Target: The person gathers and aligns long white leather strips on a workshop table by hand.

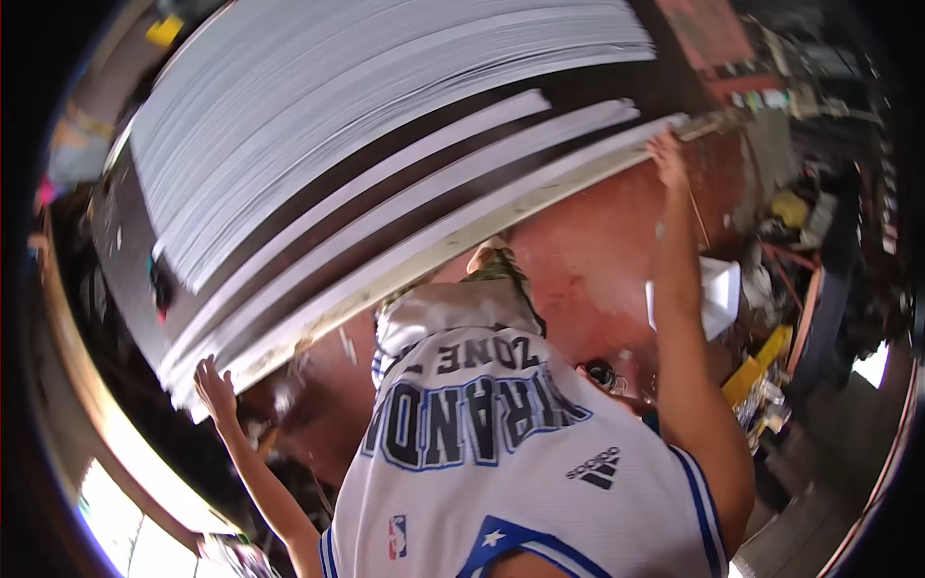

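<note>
Long, thin white strips [424, 236] lie in a row along the near edge of a dark tabletop [578, 89]. Near their left end is my left hand [216, 390], its fingers spread and nothing visible in them. At the right end, my right hand [667, 159] touches the table's edge beside the nearest strip, fingers stretched out. Whether its fingertips press on the strip is too blurred to make out. Behind, two more narrow bundles of strips [434, 149] run parallel, and a wide stack of white strips [385, 58] covers the back of the table.
Under the table's edge is a reddish floor [578, 265]. A white container [718, 297] stands on the right, near a yellow object [761, 366] and assorted clutter. A small dark item [159, 284] lies at the table's left side.
</note>
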Demonstrator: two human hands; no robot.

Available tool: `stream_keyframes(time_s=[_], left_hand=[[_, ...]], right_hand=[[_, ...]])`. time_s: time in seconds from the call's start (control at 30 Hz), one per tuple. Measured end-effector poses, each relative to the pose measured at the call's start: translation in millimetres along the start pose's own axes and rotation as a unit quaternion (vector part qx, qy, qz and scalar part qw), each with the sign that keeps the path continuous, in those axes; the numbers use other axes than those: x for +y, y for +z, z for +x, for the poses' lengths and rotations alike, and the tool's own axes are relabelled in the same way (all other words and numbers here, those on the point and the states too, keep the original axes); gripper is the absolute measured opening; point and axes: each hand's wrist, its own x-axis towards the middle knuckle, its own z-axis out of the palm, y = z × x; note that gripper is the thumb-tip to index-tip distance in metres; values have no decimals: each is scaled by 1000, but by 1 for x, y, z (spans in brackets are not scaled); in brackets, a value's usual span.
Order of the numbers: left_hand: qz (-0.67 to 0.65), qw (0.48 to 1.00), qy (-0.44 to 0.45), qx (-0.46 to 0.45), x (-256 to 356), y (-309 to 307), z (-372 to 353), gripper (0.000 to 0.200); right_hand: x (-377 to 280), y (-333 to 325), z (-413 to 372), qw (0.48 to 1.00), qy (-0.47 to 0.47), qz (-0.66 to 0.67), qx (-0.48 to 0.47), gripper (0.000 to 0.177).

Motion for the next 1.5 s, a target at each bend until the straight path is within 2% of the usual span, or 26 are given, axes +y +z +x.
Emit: stream_keyframes(time_s=[0.03, 0.07, 0.1, 0.13, 0.17, 0.27, 0.3, 0.33, 0.37, 0.43, 0.5, 0.53, 0.57, 0.63, 0.7, 0.83, 0.97, 1.03, 1.07, 1.1, 1.17, 1.27, 1.5], left_hand=[[-85, 995, 40, 43, 47, -20, 4, 45], [-173, 966, 131, 138, 80, -19, 10, 37], [-319, 918, 164, 166, 126, -27, 16, 31], [-281, 916, 212, 192, 178, -48, 11, 27], [-361, 900, 200, 137, 238, -81, 0, 24], [-350, 848, 365, 161, 382, -116, -3, 25], [-370, 840, 368, 148, 442, -137, -12, 24], [-393, 818, 395, 143, 457, -145, -4, 22], [-403, 803, 415, 143, 530, -159, -14, 20], [-409, 779, 457, 129, 619, -175, -16, 23], [-415, 771, 469, 112, 687, -181, -13, 29], [-386, 778, 477, 133, 713, -184, -11, 33], [-387, 773, 483, 141, 717, -188, -4, 34], [-334, 799, 480, 140, 756, -187, 0, 35], [-325, 813, 468, 122, 774, -182, 3, 34], [-291, 819, 470, 151, 783, -177, 1, 29], [-268, 817, 476, 185, 788, -176, 1, 28], [-252, 820, 474, 199, 788, -175, 3, 27], [-260, 819, 471, 199, 788, -173, 4, 27], [-256, 816, 472, 212, 791, -171, 6, 27], [-250, 820, 465, 221, 792, -168, 5, 27], [-245, 825, 465, 206, 795, -167, 2, 28], [-214, 843, 453, 197, 812, -178, -6, 29]], right_hand=[[-3, 3, -1, 1000, 18, 3, 15, 46], [3, -1, 4, 999, 12, 31, 7, 44], [-8, 18, -21, 998, 9, 46, 35, 35], [-16, 25, -34, 998, -1, 57, 38, 31], [-22, 27, -40, 997, -12, 68, 39, 27], [-18, 27, -36, 993, -55, 104, 32, 19], [-24, 23, -40, 991, -66, 113, 37, 18], [-22, 51, -65, 990, -76, 108, 40, 17], [-24, 29, -45, 989, -84, 116, 41, 16], [-17, 27, -40, 987, -101, 128, 4, 15], [-13, 33, -43, 984, -100, 148, -19, 15], [-15, 38, -49, 984, -101, 145, -15, 17], [-17, 53, -70, 986, -97, 134, -11, 20], [-22, 46, -71, 990, -106, 95, -25, 21], [-16, 42, -64, 987, -102, 102, -72, 22], [-10, 42, -60, 981, -88, 143, -99, 22], [-3, 36, -44, 985, -93, 85, -116, 21], [-12, 26, -40, 992, -57, 93, -64, 20], [-24, 13, -31, 993, -102, 56, 10, 20], [-21, 5, -21, 987, -153, 26, 31, 21], [-14, -2, 1, 982, -173, -32, 76, 21], [-25, -13, 13, 976, -197, -85, 39, 22], [-46, -25, 16, 974, -173, -141, -49, 21]])
